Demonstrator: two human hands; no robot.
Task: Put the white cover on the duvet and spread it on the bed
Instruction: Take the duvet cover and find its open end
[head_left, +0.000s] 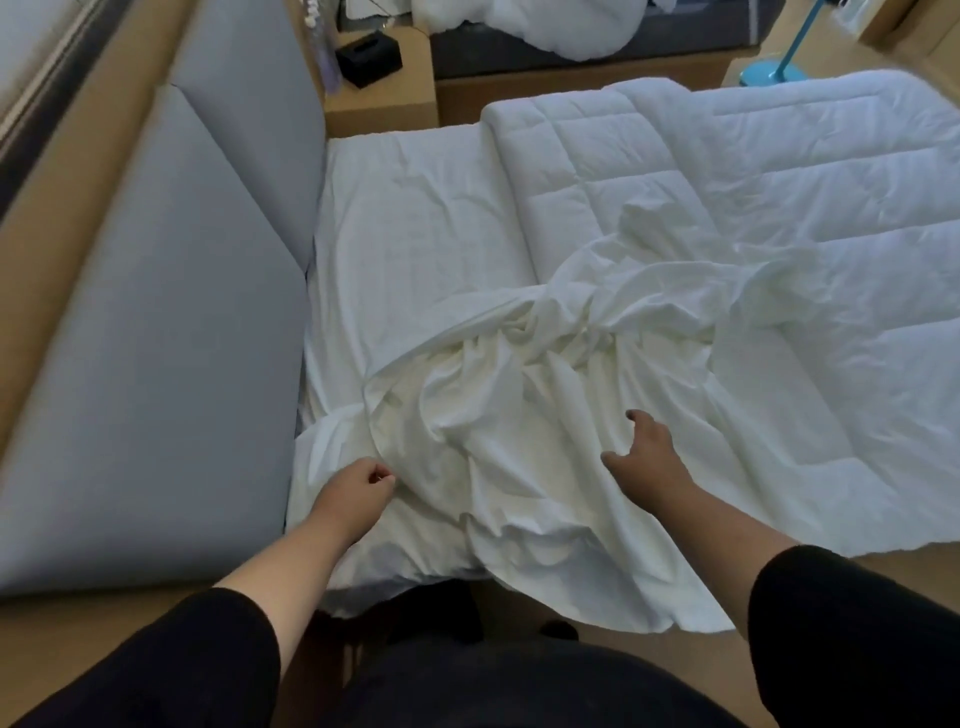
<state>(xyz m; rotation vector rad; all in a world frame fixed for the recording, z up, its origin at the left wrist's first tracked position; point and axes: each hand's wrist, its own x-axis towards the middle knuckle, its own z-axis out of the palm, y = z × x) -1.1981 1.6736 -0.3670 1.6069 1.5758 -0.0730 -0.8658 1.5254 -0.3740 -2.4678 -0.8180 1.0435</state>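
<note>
Two hands (353, 488) (644, 447) on crumpled cover (519, 405), duvet (727, 171) w/ black box (369, 61) beyond

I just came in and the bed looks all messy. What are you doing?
A person is making the bed. The left hand pinches the crumpled white cover near the grey headboard, while the right hand reaches open over its folds. The quilted duvet lies bare on the bed, not yet inside the cover.

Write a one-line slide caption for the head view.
Left hand curled at the crumpled white cover, right hand open on it, quilted duvet spread bare behind.
</note>
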